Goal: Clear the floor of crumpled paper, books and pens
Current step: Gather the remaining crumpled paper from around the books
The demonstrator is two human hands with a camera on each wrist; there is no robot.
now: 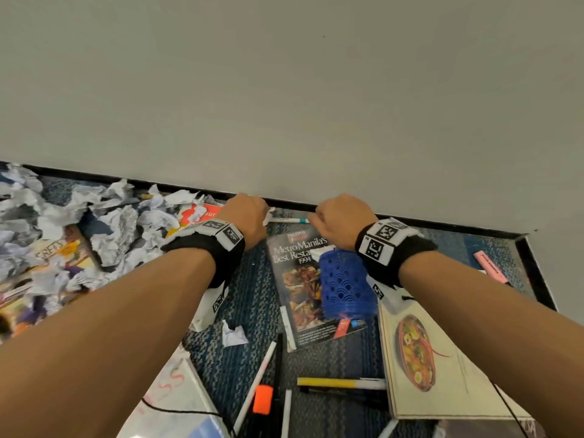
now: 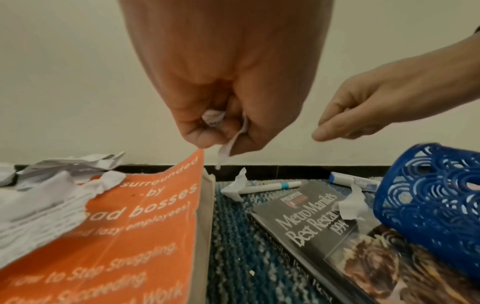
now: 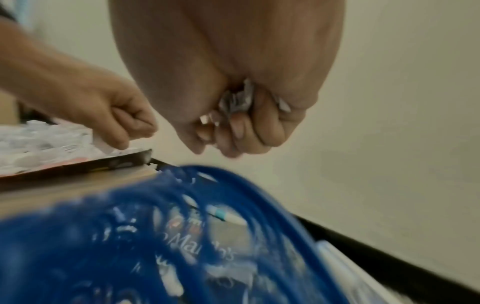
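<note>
My left hand (image 1: 252, 216) (image 2: 218, 131) is curled round a scrap of crumpled paper (image 2: 226, 148) just above the corner of an orange book (image 2: 145, 236) by the wall. My right hand (image 1: 335, 219) (image 3: 233, 131) grips a small wad of crumpled paper (image 3: 235, 100) above a black restaurant book (image 1: 303, 279). A white pen with a teal band (image 1: 292, 220) (image 2: 270, 187) lies on the carpet between the hands. A blue lattice cup (image 1: 346, 284) (image 2: 428, 199) lies tipped on the black book.
A heap of crumpled paper (image 1: 79, 222) covers books at the left. Several pens and markers (image 1: 341, 383) lie near me, with an orange highlighter (image 1: 263, 399). A cream food book (image 1: 433, 358) sits at right, a pink highlighter (image 1: 491, 267) beyond it. The wall's black skirting (image 1: 410, 221) runs close ahead.
</note>
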